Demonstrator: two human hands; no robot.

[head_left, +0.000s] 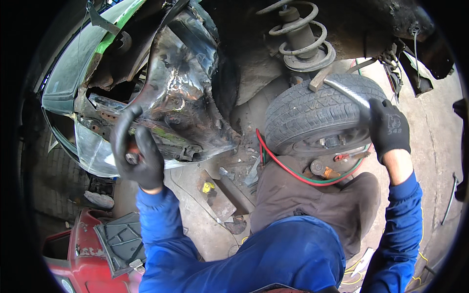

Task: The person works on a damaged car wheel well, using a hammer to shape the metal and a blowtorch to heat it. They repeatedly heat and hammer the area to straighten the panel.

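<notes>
My right hand [389, 128], in a black glove, is closed round the end of a hammer's silver tubular handle [348, 93]. Its brownish block-shaped head [320, 78] is above the top of a tyre [317, 110] on a wheel that lies tilted in front of me. My left hand [138, 151], also gloved, is raised beside the cut, scorched body panel [176, 97] of a car. Its fingers are curved and apart. A small round reddish-grey spot shows between them, and I cannot tell whether it is held or behind. Whether this hand touches the panel is unclear.
A coil spring on a strut [304, 41] hangs above the wheel. Red and green hoses [293, 173] loop across my knees, near a round metal tool with an orange part [320, 168]. Metal scraps [217, 198] lie on the floor. A red car part [90, 249] stands lower left.
</notes>
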